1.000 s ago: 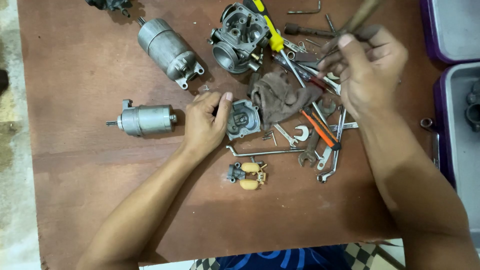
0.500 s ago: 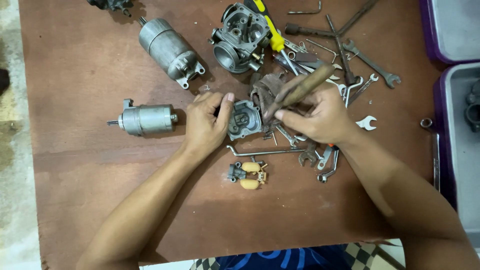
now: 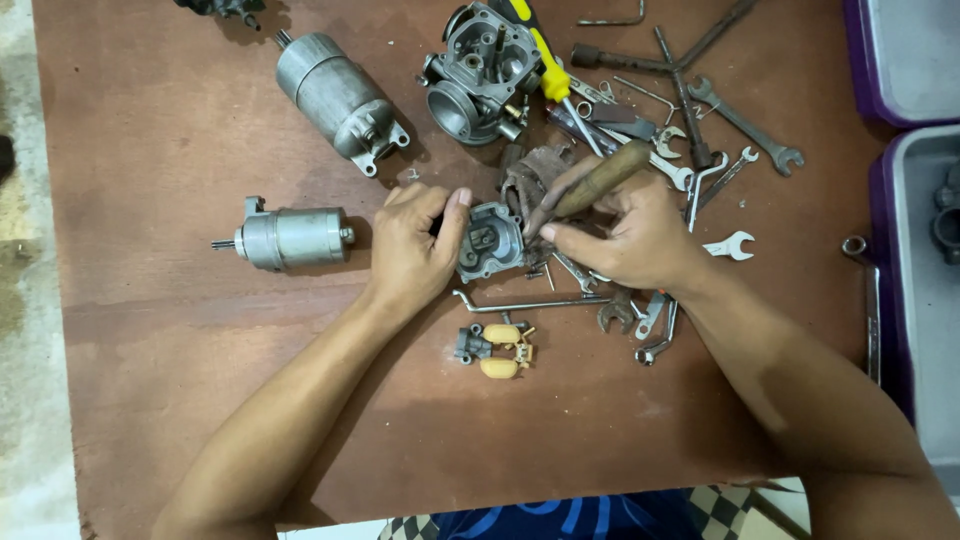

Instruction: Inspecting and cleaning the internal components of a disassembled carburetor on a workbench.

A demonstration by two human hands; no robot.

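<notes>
1. left hand [image 3: 412, 248] near centre of the brown wooden table [image 3: 150, 400]; fingers curled, thumb and fingertips pinching the 9 o'clock edge of the small grey metal cover [image 3: 490, 240], pressing it flat on the table
2. right hand [image 3: 640, 235] at 3 o'clock of the cover; fingers clenched round a wooden-handled tool [image 3: 600, 178], handle slanting up toward 1 o'clock, tip end down at the cover's 3 o'clock edge; tip itself hidden by fingers
3. cover sits at table centre, between both hands; open side up, dark hollow inside
4. dirty brown rag [image 3: 535, 175] touching the cover at 12 o'clock
5. carburetor body [image 3: 480, 75] at 12 o'clock of the cover, apart from it; yellow-handled screwdriver [image 3: 545, 60] lying against its 3 o'clock side
6. larger grey cylindrical motor [image 3: 335, 95] at 10 o'clock, tilted; smaller cylindrical motor [image 3: 290, 238] at 9 o'clock of left hand, just beside it, shaft pointing to 9 o'clock
7. small part with two tan floats [image 3: 497, 350] at 6 o'clock of the cover, near; long thin bent rod [image 3: 530, 304] between them
8. scattered open-end wrenches [image 3: 745, 120] at 2 to 4 o'clock of right hand; some under the wrist
9. purple-rimmed grey trays [image 3: 915, 60] at table's 3 o'clock edge
</notes>
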